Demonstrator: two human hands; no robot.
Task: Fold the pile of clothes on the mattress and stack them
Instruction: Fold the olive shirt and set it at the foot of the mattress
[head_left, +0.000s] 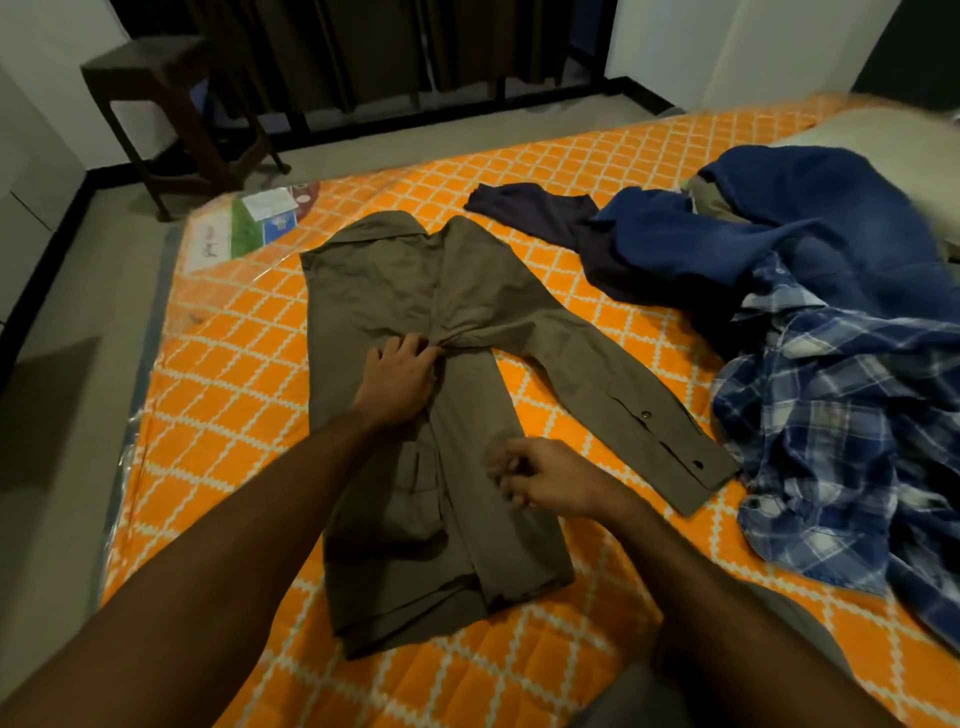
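Note:
An olive-brown long-sleeved shirt (384, 291) lies flat on the orange patterned mattress (228, 374), its sides partly folded inward and one sleeve stretched out to the right toward the cuff. My left hand (400, 379) rests on the shirt's middle and pinches a bunch of cloth where the sleeve starts. My right hand (545, 475) hovers over the shirt's lower right part, fingers loosely curled and blurred, holding nothing that I can see. To the right lies a pile of unfolded clothes: a blue plaid shirt (841, 431), blue jeans (810, 218) and a dark garment (550, 208).
A pale pillow (872, 130) lies at the mattress's far right corner. A dark wooden stool (171, 104) stands on the floor beyond the left corner, near dark curtains. The mattress's left edge drops to a grey floor (67, 467). A printed label (260, 218) shows at the mattress's far corner.

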